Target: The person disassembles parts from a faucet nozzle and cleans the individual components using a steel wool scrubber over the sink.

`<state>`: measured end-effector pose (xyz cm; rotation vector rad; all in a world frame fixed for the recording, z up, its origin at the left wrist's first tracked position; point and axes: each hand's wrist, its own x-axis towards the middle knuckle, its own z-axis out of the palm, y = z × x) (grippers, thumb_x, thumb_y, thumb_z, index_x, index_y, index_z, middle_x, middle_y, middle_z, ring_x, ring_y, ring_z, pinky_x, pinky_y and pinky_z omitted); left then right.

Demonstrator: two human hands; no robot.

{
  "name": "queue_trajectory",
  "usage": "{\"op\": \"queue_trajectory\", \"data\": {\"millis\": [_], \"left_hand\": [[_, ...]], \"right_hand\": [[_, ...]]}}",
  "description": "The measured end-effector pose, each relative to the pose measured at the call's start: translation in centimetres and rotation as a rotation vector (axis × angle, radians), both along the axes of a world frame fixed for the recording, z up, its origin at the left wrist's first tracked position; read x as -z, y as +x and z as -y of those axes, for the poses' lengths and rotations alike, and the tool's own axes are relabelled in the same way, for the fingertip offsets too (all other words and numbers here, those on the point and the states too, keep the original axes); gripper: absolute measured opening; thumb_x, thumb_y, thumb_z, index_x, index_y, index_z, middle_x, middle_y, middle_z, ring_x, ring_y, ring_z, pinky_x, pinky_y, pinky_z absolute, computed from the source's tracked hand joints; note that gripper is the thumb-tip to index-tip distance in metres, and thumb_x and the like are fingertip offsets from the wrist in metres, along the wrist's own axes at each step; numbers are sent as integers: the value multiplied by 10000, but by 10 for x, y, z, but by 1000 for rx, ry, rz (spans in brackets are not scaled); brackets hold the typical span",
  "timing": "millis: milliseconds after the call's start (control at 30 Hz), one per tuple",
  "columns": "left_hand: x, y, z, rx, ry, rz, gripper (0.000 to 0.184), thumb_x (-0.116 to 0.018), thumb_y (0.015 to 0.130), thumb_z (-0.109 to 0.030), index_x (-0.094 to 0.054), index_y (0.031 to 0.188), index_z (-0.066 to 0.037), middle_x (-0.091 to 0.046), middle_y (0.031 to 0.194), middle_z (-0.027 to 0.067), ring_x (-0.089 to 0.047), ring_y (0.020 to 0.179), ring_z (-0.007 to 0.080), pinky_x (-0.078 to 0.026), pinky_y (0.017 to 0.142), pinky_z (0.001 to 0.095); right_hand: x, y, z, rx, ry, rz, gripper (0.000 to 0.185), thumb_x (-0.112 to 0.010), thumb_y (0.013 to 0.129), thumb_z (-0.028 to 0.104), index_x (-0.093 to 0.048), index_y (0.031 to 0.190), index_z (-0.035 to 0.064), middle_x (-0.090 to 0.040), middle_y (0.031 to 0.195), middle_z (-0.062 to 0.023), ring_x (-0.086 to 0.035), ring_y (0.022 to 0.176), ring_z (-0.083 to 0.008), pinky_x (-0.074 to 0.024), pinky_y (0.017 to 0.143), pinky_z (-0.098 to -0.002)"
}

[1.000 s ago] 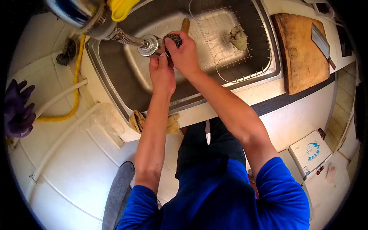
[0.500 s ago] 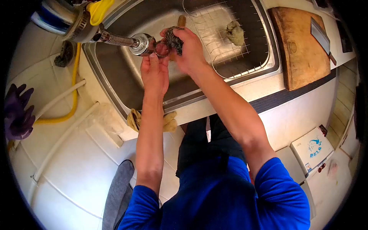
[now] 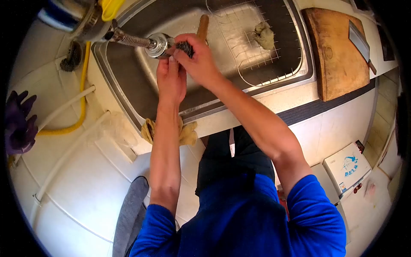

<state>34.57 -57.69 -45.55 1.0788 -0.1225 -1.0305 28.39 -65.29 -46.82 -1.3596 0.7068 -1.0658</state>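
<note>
Over the steel sink (image 3: 132, 92), my two hands meet just right of the round metal faucet head (image 3: 159, 45). My right hand (image 3: 198, 61) is closed around a dark scouring pad (image 3: 186, 48). The fingers of my left hand (image 3: 171, 81) are pressed together below it, around a small object mostly hidden by the fingers. A brown wooden handle (image 3: 203, 26) sticks up behind my right hand; its lower end is hidden.
A wire rack (image 3: 257, 66) with a pale greenish clump (image 3: 263, 36) lies in the sink's right part. To the right, a cleaver (image 3: 358, 40) rests on a wooden board (image 3: 332, 64). A yellowish cloth (image 3: 187, 133) hangs at the front edge; a purple glove (image 3: 20, 124) is far left.
Half a second ago a round reddish piece showed between my hands; now my fingers cover that spot. My right hand has moved left and closer to my left hand.
</note>
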Motion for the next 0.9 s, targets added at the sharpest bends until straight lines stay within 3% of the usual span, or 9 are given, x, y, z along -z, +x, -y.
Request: {"op": "queue_trajectory", "data": {"millis": [200,267,500,567,600,667,700,767,900], "left_hand": [[9,6,6,36,-36,41,213,-492,1023,-167,-540,1169,-20,-606,1182,87,-584,1082,166,-473,965,322],[11,11,5,31,-35,67,215,-496,1021,-166,-542,1171,-18,-607,1179,86,-585,1076,161,-476,956,317],[7,10,8,55,19,103,203,-478,1027,-141,-542,1180,-25,-608,1176,69,-587,1048,146,-480,935,302],[7,14,4,42,13,70,203,-475,1027,-135,-541,1185,-26,-608,1176,68,-587,1046,147,-481,937,302],[7,15,4,80,-12,83,209,-477,1024,-128,-533,1198,-26,-604,1186,76,-585,1068,156,-475,960,314],[7,13,5,126,-44,91,217,-479,1021,-121,-525,1211,-26,-600,1196,83,-582,1089,165,-469,982,326],[6,11,5,80,-56,85,230,-486,1017,-120,-519,1225,-27,-593,1220,93,-578,1112,182,-459,1003,339],[4,11,1,49,-115,28,278,-525,1000,-145,-510,1253,-31,-572,1285,133,-557,1172,232,-434,1044,372],[-13,7,-1,85,-138,-87,306,-554,984,-182,-516,1265,-66,-567,1308,126,-543,1196,236,-432,1035,370]], "right_hand": [[-3,11,11,85,454,-194,200,-647,831,102,-626,988,-21,-660,812,-139,-651,752,-253,-511,708,-351],[8,11,7,73,-75,-65,197,-654,824,102,-639,978,-19,-659,754,-142,-643,690,-235,-514,669,-357],[-12,14,15,135,323,-213,177,-651,819,100,-644,950,-20,-652,721,-136,-636,655,-251,-514,652,-365],[-2,15,10,146,-185,-27,189,-650,827,110,-623,946,-35,-656,749,-158,-641,655,-258,-514,660,-364],[-1,16,10,149,-180,-28,189,-650,827,110,-623,946,-35,-656,749,-158,-641,655,-258,-514,660,-364],[2,14,16,113,321,-116,171,-624,853,104,-606,958,-29,-667,832,-152,-653,721,-254,-520,701,-361],[-3,11,18,120,318,-120,171,-624,853,104,-606,958,-29,-667,832,-152,-653,721,-254,-520,701,-361],[-13,6,17,13,939,376,145,-601,876,103,-599,966,-11,-666,896,-125,-656,804,-256,-518,732,-352],[-15,-17,11,94,1168,524,165,-632,879,136,-610,967,-2,-656,891,-83,-633,855,-165,-512,722,-326]]}}
